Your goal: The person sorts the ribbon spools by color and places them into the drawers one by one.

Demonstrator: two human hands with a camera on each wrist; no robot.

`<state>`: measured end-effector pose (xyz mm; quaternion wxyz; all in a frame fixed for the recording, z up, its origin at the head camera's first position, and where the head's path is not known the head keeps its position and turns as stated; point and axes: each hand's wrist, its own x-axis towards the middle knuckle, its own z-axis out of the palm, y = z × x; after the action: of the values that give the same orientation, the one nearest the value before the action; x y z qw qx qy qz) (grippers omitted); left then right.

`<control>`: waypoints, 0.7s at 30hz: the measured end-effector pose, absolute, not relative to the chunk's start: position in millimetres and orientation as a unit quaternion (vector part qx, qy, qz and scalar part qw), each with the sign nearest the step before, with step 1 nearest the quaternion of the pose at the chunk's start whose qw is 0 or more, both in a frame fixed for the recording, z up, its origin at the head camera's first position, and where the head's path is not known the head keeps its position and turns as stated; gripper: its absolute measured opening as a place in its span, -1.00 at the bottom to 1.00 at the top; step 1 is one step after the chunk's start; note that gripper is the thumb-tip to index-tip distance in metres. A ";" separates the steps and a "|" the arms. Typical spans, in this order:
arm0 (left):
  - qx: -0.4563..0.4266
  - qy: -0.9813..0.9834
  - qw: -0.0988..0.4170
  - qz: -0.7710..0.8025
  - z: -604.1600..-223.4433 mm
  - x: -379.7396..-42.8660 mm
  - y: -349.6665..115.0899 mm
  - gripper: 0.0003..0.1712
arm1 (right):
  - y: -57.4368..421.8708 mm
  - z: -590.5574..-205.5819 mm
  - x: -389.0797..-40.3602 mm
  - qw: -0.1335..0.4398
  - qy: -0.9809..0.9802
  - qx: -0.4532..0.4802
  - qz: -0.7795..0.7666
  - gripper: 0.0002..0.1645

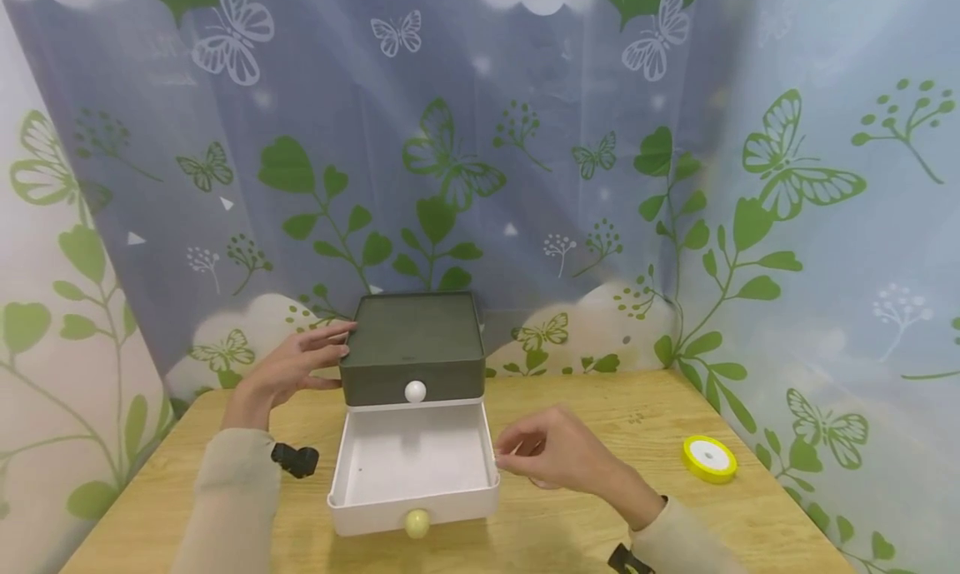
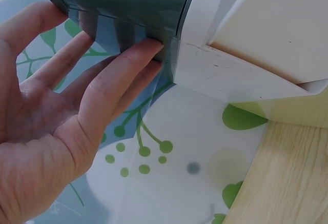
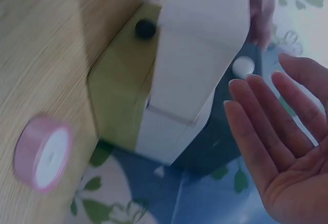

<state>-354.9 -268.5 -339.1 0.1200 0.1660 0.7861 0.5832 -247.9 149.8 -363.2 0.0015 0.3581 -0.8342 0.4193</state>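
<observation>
A small drawer cabinet (image 1: 420,328) with a dark green top tier and a white knob (image 1: 415,391) stands on the table. Below that tier, a white drawer (image 1: 412,511) with a pale yellow knob (image 1: 417,523) is pulled out; only small specks show inside. My left hand (image 1: 296,366) rests its fingertips on the green tier's left side, fingers extended, as the left wrist view shows. My right hand (image 1: 558,453) is at the drawer's right wall; whether it touches cannot be told. Its fingers look loosely bent and hold nothing in the right wrist view.
A yellow-rimmed roll (image 1: 708,459) with a white centre lies on the wooden table (image 1: 600,407) at the right. The right wrist view shows a yellow-green bottom tier (image 3: 120,88) with a dark knob (image 3: 145,29). A patterned curtain (image 1: 525,224) hangs behind.
</observation>
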 end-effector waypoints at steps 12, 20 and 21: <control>0.165 0.789 0.116 0.580 -341.1 -357.0 -268.5 -0.19 | 192.2 -396.1 -293.4 0.009 -0.884 0.382 0.268 -0.71; 0.169 0.790 0.114 0.579 -340.4 -356.0 -269.0 -0.19 | 202.1 -424.4 -309.9 -0.013 -0.897 0.372 0.239 -0.58; 0.169 0.790 0.114 0.579 -340.1 -356.0 -269.1 -0.19 | 202.9 -427.9 -311.8 -0.013 -0.898 0.373 0.235 -0.57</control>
<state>-356.0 -269.1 -340.1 0.1141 0.1695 0.7897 0.5785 -311.8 202.9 -427.9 -0.0132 0.3726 -0.8978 0.2346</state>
